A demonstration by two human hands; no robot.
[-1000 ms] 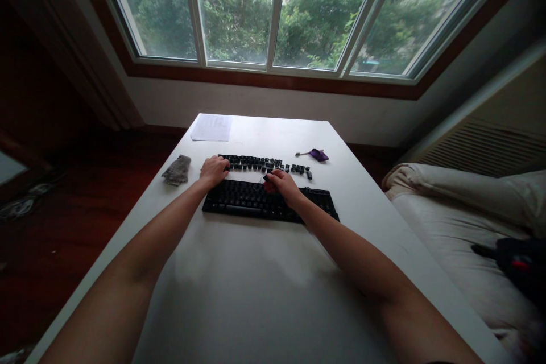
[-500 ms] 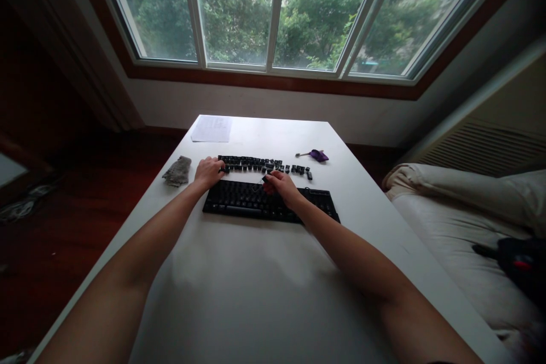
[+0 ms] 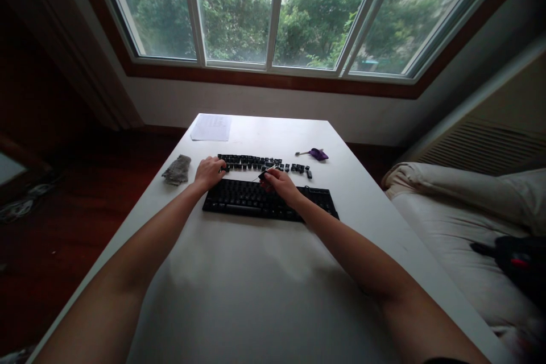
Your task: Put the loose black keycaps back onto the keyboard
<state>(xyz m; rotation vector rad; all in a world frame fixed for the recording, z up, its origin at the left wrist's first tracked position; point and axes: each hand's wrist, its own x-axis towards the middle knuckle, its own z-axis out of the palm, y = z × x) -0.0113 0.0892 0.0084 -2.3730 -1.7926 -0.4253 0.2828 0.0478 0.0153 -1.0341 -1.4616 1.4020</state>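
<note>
The right hand (image 3: 278,182) has turned the small dark tool (image 3: 262,174) in its pinch: the thin wire (image 3: 255,178), which hung as a loop below the fingertips, now points left, and a pale prong (image 3: 273,168) shows beyond the fingers. The left hand (image 3: 209,173) has drawn slightly toward the table's (image 3: 239,278) left edge and then stayed; its fingertips are at the left end of the loose keys (image 3: 249,160), but I cannot tell whether they grip one. This looks like a change of grip, with the work on the keys seemingly no further along. The tool is above the far side of the keyboard (image 3: 239,201), its wire aimed at the table's left edge. The keyboard's long axis runs roughly along the far edge, right end slightly nearer the person, space bar side facing the person.
</note>
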